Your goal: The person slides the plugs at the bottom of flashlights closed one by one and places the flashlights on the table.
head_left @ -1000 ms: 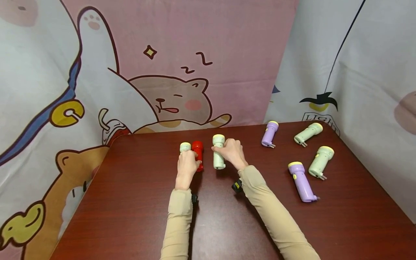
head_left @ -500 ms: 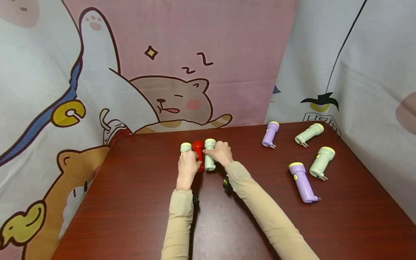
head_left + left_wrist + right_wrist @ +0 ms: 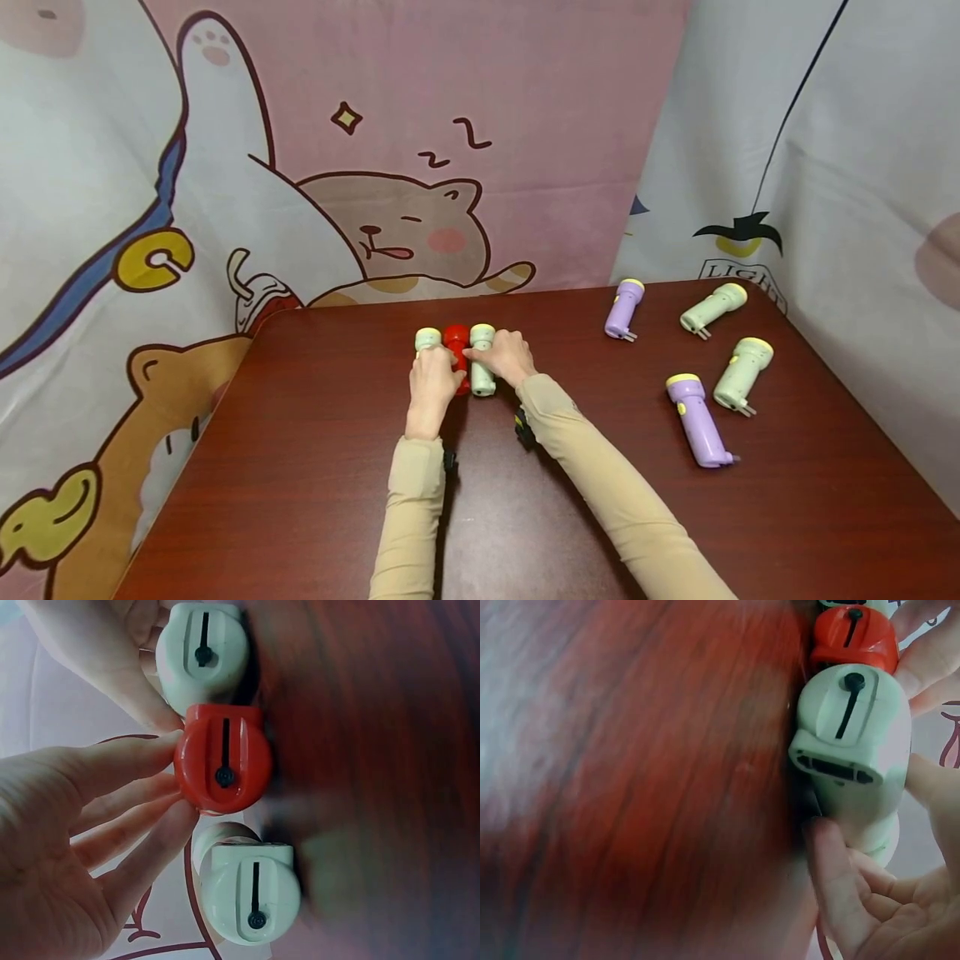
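Three flashlights lie side by side at the table's middle back. My left hand (image 3: pixel 432 382) pinches the red flashlight (image 3: pixel 456 335) between thumb and fingers; the left wrist view shows fingertips on both its sides (image 3: pixel 225 765). To its left lies a pale green flashlight (image 3: pixel 427 337), partly covered by that hand. My right hand (image 3: pixel 511 358) grips another pale green flashlight (image 3: pixel 483 379), close against the red one's right side. In the right wrist view this green flashlight (image 3: pixel 851 735) has a dark slot on its end, and fingers reach along its lower side.
At the right lie a purple flashlight (image 3: pixel 624 310) near the back edge, a larger-looking purple one (image 3: pixel 697 425) nearer, and two pale green ones (image 3: pixel 712 307) (image 3: pixel 742 373). Some show plug prongs. A cartoon-printed cloth (image 3: pixel 570 142) hangs behind the brown table (image 3: pixel 315 483).
My right hand has moved left with its pale green flashlight, bringing it from a gap away to right beside the red one. The left hand has stayed in place.
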Motion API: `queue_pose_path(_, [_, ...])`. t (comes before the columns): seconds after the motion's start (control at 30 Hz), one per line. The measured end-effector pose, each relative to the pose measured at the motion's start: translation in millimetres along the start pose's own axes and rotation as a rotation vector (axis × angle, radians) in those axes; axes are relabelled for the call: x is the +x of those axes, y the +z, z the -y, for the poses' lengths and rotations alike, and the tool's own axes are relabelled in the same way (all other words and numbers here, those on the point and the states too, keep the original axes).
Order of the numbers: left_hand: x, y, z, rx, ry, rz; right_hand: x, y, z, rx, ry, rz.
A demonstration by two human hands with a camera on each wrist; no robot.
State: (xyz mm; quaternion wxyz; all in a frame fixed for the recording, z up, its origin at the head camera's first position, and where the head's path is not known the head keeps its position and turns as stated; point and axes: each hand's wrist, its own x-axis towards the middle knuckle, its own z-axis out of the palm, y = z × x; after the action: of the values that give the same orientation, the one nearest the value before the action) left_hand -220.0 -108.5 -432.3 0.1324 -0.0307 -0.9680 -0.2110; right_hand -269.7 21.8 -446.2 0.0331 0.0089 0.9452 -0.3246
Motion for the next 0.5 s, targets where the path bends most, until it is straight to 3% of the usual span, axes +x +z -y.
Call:
queue_pose_path(0.27, [-1.6,-1.1,-1.4,0.007,-0.007,0.003,4.2,-22.7,-12.3,-0.09,-0.075,0.009])
queue_pose_path(0.5, [-2.2,-0.6,-1.8,0.006,-0.001,-0.002,23.8,-71.8,-45.9,-0.194,-0.076,-0.202])
